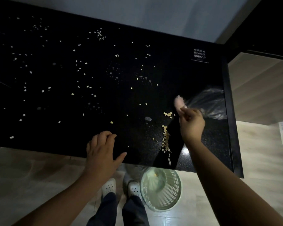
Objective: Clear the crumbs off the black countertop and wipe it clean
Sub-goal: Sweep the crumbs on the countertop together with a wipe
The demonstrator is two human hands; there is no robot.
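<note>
The crumbs [166,141] are thickest near the right end of the black countertop [137,98]. There they form a narrow yellowish line that runs up to the near edge, with a smaller cluster just beyond it. Paler bits are scattered thinly over the middle and the whole left half, out to the far edge. The right hand [192,123] hangs over the surface just right of that line, its fingers curled and pinching a clear plastic bag [211,103] that billows toward the right edge. A pale lump at the fingertips is too blurred to make out. The left hand [101,152] rests on the near edge around the middle, thumb spread, fingers loosely bent and holding nothing. White printed lettering [200,54] sits in the far right corner. On the pale floor [23,168] below the near edge, under the end of the crumb line, stands a light green slotted wastebasket [170,190] with a liner. The person's white shoes [109,187] are beside it.
</note>
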